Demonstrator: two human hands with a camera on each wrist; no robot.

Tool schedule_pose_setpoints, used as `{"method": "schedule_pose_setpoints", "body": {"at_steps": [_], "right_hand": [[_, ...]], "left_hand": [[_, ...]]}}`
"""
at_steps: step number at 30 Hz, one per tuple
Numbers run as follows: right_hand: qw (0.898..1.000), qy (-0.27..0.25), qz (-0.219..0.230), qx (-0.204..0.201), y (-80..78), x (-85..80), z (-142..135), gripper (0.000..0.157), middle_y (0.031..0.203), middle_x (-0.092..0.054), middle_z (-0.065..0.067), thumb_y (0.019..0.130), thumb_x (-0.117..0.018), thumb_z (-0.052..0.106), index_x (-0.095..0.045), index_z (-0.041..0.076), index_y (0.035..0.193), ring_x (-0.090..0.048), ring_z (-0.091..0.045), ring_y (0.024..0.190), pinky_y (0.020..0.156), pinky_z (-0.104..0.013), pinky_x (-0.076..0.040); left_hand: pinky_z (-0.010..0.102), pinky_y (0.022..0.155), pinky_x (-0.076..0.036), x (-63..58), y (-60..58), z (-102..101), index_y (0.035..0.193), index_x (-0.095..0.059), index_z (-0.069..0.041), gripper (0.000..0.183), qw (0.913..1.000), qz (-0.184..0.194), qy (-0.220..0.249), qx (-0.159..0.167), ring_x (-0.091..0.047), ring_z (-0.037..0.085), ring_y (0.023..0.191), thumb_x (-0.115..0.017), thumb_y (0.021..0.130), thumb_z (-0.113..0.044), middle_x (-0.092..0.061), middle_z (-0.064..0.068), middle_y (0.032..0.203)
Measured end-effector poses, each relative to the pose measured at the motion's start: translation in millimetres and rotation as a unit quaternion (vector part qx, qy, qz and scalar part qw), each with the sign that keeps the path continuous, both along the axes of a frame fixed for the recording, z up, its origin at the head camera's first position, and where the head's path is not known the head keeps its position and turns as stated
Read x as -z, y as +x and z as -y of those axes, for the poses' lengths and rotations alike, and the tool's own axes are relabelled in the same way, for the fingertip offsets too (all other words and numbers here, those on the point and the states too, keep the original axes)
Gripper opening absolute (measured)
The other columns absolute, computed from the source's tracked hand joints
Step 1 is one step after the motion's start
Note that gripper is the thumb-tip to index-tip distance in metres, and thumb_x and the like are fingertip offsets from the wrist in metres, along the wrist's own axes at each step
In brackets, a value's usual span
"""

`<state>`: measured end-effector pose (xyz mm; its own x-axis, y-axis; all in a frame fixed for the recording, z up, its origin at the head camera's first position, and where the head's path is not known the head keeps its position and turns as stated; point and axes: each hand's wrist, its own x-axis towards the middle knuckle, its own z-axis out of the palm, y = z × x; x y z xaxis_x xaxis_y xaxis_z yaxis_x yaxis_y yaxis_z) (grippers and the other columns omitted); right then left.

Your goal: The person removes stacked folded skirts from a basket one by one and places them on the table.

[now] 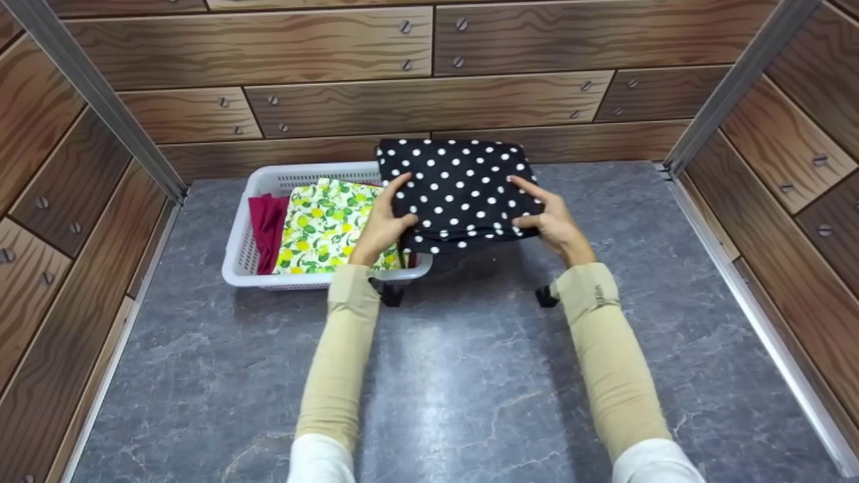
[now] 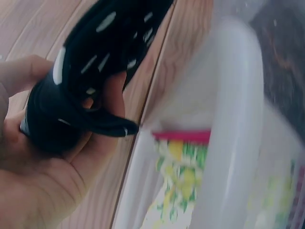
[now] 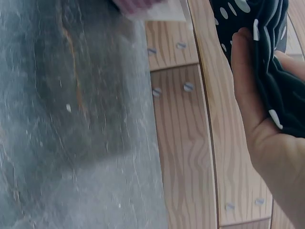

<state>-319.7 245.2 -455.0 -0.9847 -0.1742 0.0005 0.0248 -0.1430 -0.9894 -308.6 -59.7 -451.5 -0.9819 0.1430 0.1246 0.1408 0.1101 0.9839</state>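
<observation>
Wood-patterned walls (image 1: 335, 47) enclose a gray, marble-look bench (image 1: 456, 402) on three sides, with metal posts (image 1: 731, 84) standing at the two far corners. On the bench, left of center and near the back wall, sits a white plastic basket (image 1: 295, 280) with slotted sides. Two arms in beige sleeves (image 1: 332, 376) reach in from the near edge, white fabric (image 1: 322, 459) showing at their lower ends. Between them, a folded black cloth with white polka dots (image 1: 463, 194) is held up off the bench, its left side overlapping the basket's right end from above. A folded lemon-print cloth (image 1: 329, 228) (yellow fruit and green leaves on white) lies inside the basket, with a crumpled dark red cloth (image 1: 268, 231) beside it at the left end. The left hand (image 1: 379, 228) grips the black cloth's left side and the right hand (image 1: 553, 225) its right side; each has thumb and forefinger on the upper face, and the wrist views show its thick folded layers between the fingers. Screw heads (image 1: 405, 26) dot the wall planks.
</observation>
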Motion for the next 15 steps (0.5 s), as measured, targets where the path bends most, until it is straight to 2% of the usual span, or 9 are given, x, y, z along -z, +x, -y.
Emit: {"method": "schedule_pose_setpoints", "body": {"at_steps": [4, 9, 15], "right_hand": [[1.0, -0.009, 0.011, 0.019, 0.6, 0.4, -16.3, 0.083, 0.145, -0.041, -0.024, 0.076, -0.049, -0.034, -0.048, 0.004, 0.15, -0.065, -0.017, 0.092, 0.076, -0.026, -0.059], [0.999, -0.011, 0.026, 0.037, 2.7, 4.1, -33.5, 0.084, 0.15, -0.034, -0.027, 0.076, -0.048, -0.034, -0.054, 0.01, 0.147, -0.063, -0.018, 0.096, 0.079, -0.028, -0.059], [0.998, 0.004, 0.028, 0.048, 2.5, 13.3, -51.7, 0.083, 0.152, -0.031, -0.029, 0.075, -0.047, -0.034, -0.047, 0.003, 0.149, -0.063, -0.015, 0.095, 0.079, -0.025, -0.058]], "left_hand": [[0.039, 0.11, -0.038, -2.8, 0.5, -19.4, 0.153, -0.043, -0.008, 0.077, 0.9999, -0.005, 0.011, 0.007, -0.042, 0.029, 0.133, -0.056, 0.081, 0.011, -0.036, 0.019, 0.157], [0.035, 0.111, -0.034, -0.7, 0.7, -39.6, 0.154, -0.042, -0.008, 0.077, 0.9998, 0.008, 0.019, 0.008, -0.038, 0.026, 0.136, -0.053, 0.08, 0.008, -0.034, 0.017, 0.159], [0.033, 0.112, -0.032, 7.7, 1.8, -62.4, 0.154, -0.041, -0.008, 0.075, 0.9997, 0.026, 0.001, -0.002, -0.04, 0.027, 0.134, -0.053, 0.081, 0.006, -0.038, 0.018, 0.157]]}}
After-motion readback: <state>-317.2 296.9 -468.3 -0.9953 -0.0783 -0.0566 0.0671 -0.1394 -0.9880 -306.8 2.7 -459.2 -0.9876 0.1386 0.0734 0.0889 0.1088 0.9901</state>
